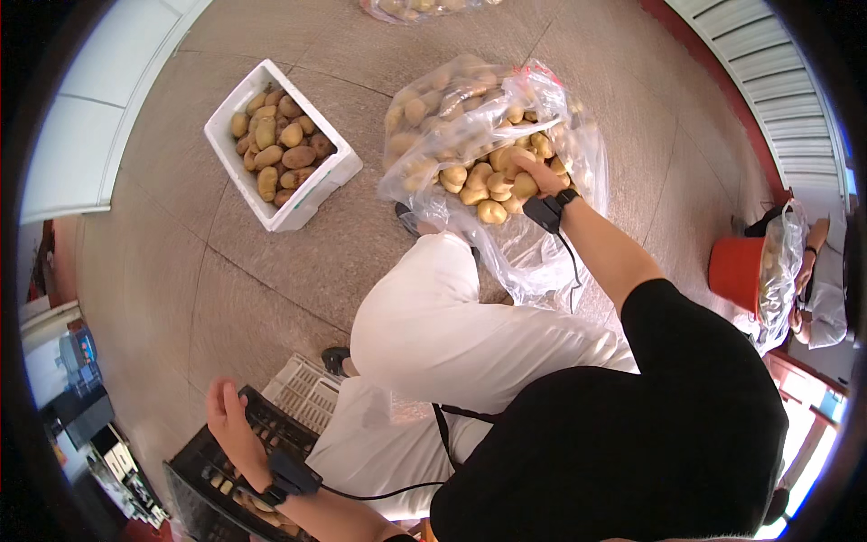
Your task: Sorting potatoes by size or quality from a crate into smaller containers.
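Observation:
My right hand (544, 179) reaches into a clear plastic bag (447, 146) full of potatoes, its fingers around a pale potato (525, 185). More potatoes (492, 211) lie about it in the bag's mouth. Over at the lower left, my left hand (234, 427) is raised above the rim of a black plastic crate (196, 505), fingers loosely bent and holding nothing visible. Potatoes (261, 511) show inside that crate, partly hidden by my forearm. A white foam box (322, 190) with brown potatoes (298, 157) stands on the floor, left of the bag.
A white slatted plastic crate (305, 393) stands beside the black one, close to my leg. Another bag of potatoes (423, 8) lies at the top edge. At the far right, another person's arm (809, 257) is by a red bucket (735, 274) with a plastic bag in it.

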Demonstrator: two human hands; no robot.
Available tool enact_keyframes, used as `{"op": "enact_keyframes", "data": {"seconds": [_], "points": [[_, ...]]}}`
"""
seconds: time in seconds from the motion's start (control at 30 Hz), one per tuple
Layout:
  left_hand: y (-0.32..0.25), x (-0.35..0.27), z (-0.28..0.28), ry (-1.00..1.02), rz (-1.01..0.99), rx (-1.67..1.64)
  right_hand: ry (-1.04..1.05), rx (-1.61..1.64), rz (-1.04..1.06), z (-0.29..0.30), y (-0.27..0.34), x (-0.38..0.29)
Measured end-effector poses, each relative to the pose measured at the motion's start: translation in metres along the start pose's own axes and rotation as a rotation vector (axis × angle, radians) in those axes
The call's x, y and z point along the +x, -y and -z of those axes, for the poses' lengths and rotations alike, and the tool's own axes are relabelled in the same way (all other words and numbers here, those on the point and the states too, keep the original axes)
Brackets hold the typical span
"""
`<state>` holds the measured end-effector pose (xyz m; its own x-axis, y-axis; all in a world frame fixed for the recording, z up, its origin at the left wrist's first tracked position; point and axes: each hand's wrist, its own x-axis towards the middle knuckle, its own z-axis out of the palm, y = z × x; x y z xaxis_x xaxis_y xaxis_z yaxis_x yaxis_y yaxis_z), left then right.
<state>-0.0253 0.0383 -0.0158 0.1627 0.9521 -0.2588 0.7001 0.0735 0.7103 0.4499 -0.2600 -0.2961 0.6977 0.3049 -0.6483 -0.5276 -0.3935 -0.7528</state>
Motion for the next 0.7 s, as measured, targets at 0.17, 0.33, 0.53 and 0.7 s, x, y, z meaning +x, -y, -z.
{"op": "enact_keyframes", "data": {"seconds": [0.17, 0.33, 0.53, 0.7], "points": [[-0.007, -0.002, -0.004, 0.063, -0.088, -0.198, 0.840, 0.585, -0.178, -0.045, 0.096, -0.074], [-0.008, -0.012, 0.004, 0.222, -0.121, -0.522, 1.051, 0.291, 0.083, -0.151, 0.214, -0.183], [-0.005, -0.024, 0.007, 0.368, -0.167, -0.814, 1.365, -0.109, 0.278, -0.276, 0.244, -0.323], [-0.004, -0.023, 0.008, 0.414, -0.169, -1.062, 1.212, -0.374, 0.736, -0.325, 0.169, -0.340]]}}
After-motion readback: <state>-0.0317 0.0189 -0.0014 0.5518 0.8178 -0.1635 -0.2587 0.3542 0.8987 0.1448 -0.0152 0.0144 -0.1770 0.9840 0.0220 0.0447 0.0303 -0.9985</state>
